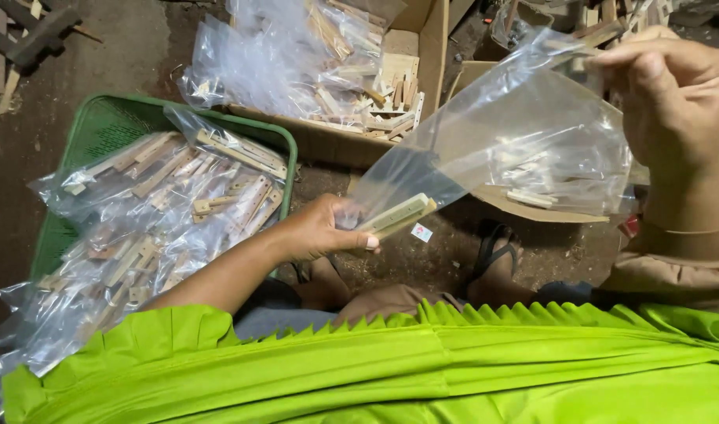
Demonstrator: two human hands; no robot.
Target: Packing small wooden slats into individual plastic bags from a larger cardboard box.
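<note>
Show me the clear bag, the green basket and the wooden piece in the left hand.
Clear bag (524, 133), head view, middle of the plastic.
Green basket (100, 126), head view, mesh wall.
Wooden piece (399, 214), head view, its middle.

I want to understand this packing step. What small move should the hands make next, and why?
Probably the left hand should push the pale wooden strips deeper into the clear plastic bag. The strips sit at the bag's lower corner, pinched through the film, while the right hand holds the bag's top edge up.
</note>
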